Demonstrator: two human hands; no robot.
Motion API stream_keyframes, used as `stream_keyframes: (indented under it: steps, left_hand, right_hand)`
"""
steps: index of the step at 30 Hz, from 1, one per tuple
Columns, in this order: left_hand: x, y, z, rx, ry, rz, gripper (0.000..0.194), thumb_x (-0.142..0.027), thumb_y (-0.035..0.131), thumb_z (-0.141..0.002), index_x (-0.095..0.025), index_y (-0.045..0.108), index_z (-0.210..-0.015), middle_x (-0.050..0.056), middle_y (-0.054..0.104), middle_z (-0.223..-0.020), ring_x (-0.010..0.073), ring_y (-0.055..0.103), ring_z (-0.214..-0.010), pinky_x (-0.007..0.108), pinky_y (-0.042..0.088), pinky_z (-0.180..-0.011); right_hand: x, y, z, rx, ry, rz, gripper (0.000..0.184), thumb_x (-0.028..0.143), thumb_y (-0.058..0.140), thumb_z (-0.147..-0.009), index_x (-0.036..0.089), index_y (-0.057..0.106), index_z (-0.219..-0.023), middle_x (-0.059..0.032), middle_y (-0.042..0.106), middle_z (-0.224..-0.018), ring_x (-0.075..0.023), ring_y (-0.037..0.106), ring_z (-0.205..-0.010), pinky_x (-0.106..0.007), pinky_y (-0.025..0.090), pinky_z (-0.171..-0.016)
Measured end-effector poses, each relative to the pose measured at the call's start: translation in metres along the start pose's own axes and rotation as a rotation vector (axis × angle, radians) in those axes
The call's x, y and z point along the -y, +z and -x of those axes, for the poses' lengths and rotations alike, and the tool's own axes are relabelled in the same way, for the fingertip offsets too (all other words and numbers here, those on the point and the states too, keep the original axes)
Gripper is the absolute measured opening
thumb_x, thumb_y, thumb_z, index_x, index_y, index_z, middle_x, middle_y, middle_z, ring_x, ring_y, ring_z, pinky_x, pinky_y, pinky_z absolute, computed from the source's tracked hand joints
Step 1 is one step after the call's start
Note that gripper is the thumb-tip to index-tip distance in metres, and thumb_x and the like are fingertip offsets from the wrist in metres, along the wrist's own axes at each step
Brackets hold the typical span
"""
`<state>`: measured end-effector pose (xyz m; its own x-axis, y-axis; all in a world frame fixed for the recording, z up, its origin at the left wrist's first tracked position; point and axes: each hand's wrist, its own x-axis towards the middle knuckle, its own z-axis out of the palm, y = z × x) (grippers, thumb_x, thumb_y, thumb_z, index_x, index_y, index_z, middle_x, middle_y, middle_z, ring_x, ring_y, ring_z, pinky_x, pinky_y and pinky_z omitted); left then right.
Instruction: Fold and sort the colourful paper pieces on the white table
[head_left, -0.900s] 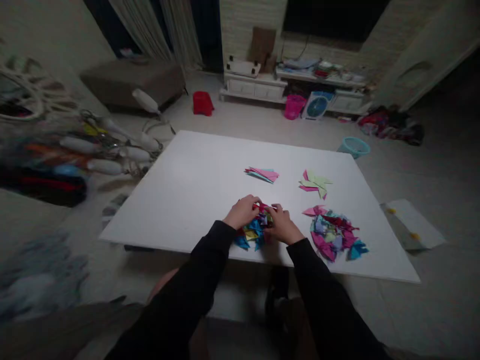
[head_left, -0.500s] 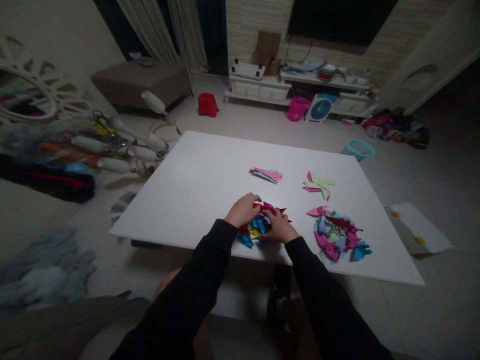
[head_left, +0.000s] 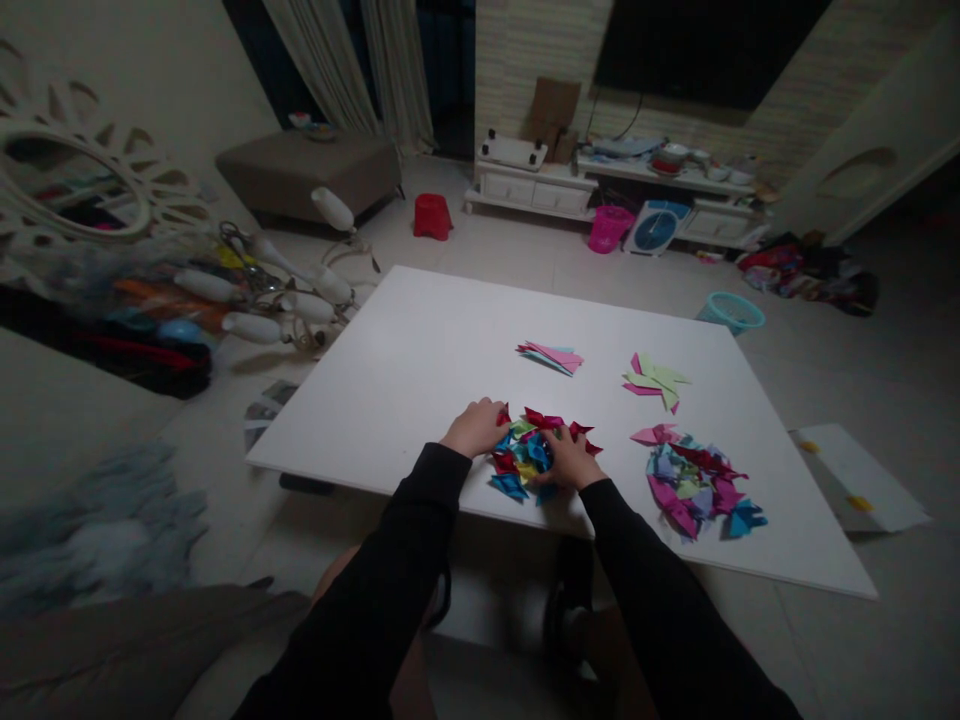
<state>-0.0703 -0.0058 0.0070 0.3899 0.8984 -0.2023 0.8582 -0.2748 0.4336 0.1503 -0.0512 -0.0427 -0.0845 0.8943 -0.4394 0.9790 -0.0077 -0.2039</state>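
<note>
A pile of shiny folded paper pieces in red, blue, yellow and green lies near the front edge of the white table. At the pile's upper left, the fingers of my left hand are bent and closed on a small red folded paper piece. My right hand rests over the pile's right side, thumb and fingers apart and touching blue pieces. Some of the paper under both hands is hidden.
A second pile of folded paper, pink, purple and pale blue, lies to the right. Farther back are a fanned paper stack and a green-and-pink pinwheel-like paper shape. A turquoise basket stands beyond the table's far right corner.
My hands have moved apart, the left one outward to the pile's left edge. More of the pile's middle shows between them. The whole view has shifted slightly.
</note>
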Motion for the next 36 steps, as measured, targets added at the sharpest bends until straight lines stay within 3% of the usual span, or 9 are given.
stream_keyframes:
  steps: [7,16,26,36]
  left_hand:
    - [0.009,-0.004,-0.007,0.023,0.044,0.032,0.035,-0.038,0.054,-0.092,-0.017,0.064,-0.118,0.013,0.066,-0.117,0.0273,0.064,-0.111,0.036,0.047,-0.098]
    - [0.018,-0.016,-0.003,0.011,0.032,0.105,0.032,-0.036,0.055,-0.092,-0.018,0.066,-0.115,0.011,0.068,-0.115,0.0257,0.064,-0.111,0.034,0.047,-0.097]
    - [0.015,-0.019,0.004,-0.006,0.027,0.132,0.027,-0.035,0.058,-0.09,-0.019,0.068,-0.11,0.011,0.069,-0.112,0.0256,0.065,-0.107,0.033,0.048,-0.094]
    - [0.004,-0.023,0.003,-0.227,0.021,0.243,0.025,-0.019,0.048,-0.091,-0.019,0.066,-0.109,0.009,0.065,-0.114,0.0225,0.062,-0.108,0.034,0.048,-0.098]
  right_hand:
    - [-0.001,-0.003,-0.003,-0.049,-0.094,0.046,0.081,0.042,0.082,-0.071,0.021,0.048,-0.141,-0.0177,0.041,-0.142,-0.0428,0.039,-0.124,-0.049,0.035,-0.099]
    - [-0.003,-0.01,-0.008,-0.056,-0.128,0.099,0.048,0.017,0.068,-0.078,0.02,0.062,-0.125,-0.0138,0.05,-0.125,-0.0278,0.049,-0.101,-0.036,0.035,-0.086]
    - [-0.016,-0.029,0.0,-0.134,-0.137,-0.05,0.046,0.012,0.069,-0.075,0.02,0.064,-0.12,-0.0076,0.056,-0.108,-0.0185,0.057,-0.086,-0.027,0.038,-0.074]
    - [-0.017,-0.047,0.026,-0.347,-0.187,-0.156,0.028,0.015,0.066,-0.075,0.018,0.062,-0.103,-0.0059,0.058,-0.102,-0.0196,0.058,-0.088,-0.028,0.042,-0.077]
